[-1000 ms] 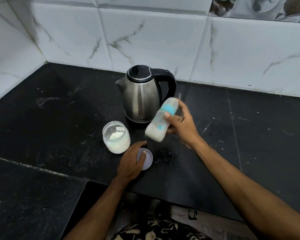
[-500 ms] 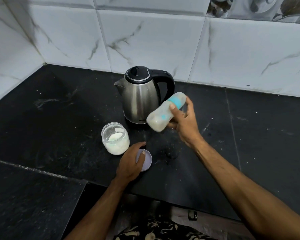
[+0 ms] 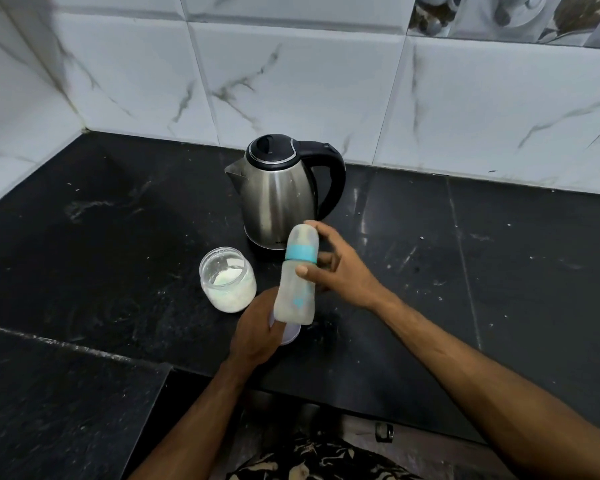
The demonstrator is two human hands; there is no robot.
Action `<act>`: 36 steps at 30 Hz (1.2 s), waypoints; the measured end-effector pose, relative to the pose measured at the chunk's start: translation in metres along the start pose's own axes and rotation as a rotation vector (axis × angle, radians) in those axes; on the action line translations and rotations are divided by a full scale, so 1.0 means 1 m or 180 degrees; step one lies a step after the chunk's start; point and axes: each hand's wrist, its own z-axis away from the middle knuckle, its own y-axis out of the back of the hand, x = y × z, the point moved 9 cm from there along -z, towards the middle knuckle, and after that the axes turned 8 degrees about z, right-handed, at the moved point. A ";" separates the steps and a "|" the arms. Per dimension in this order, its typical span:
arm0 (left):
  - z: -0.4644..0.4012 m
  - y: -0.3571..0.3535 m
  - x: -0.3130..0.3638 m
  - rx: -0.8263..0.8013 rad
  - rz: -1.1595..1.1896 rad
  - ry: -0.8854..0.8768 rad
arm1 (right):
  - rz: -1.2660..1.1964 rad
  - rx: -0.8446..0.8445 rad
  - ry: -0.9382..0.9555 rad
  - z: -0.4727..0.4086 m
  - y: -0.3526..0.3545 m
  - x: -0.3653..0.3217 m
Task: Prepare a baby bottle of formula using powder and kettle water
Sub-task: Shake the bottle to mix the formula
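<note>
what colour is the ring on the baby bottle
Turquoise blue, seen in the head view on the baby bottle's ring.

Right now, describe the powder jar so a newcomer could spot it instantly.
Find the steel kettle at the back of the black counter. In front of it, towards the left, stands the open clear jar, lidless and partly filled with white powder, unlike the capped bottle.

A black stone countertop (image 3: 101, 237), speckled and streaked with pale scuffs, runs into a corner where two tiled walls meet. The wall tiles (image 3: 291, 81) are large, glossy white with grey marble veining and thin grout lines. At the upper right sits a decorative tile (image 3: 499, 15) printed with kitchenware. A seam crosses the counter at the right. Nearer the viewer, a lower dark slab (image 3: 49, 410) steps down at the left.
</note>
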 end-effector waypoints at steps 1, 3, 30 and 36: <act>0.000 0.000 0.000 0.0022 -0.0014 0.0001 | -0.0067 0.0035 0.0034 -0.002 0.002 -0.003; -0.001 0.002 0.001 0.0087 -0.0073 -0.0022 | -0.0551 0.0695 0.0031 -0.007 0.026 -0.009; -0.001 0.001 0.003 0.0061 -0.0004 -0.0030 | -0.1177 0.1418 0.0020 -0.006 0.059 -0.010; -0.001 -0.002 0.001 -0.0077 0.0095 -0.0064 | 0.0122 -0.0311 -0.0108 0.006 0.001 -0.004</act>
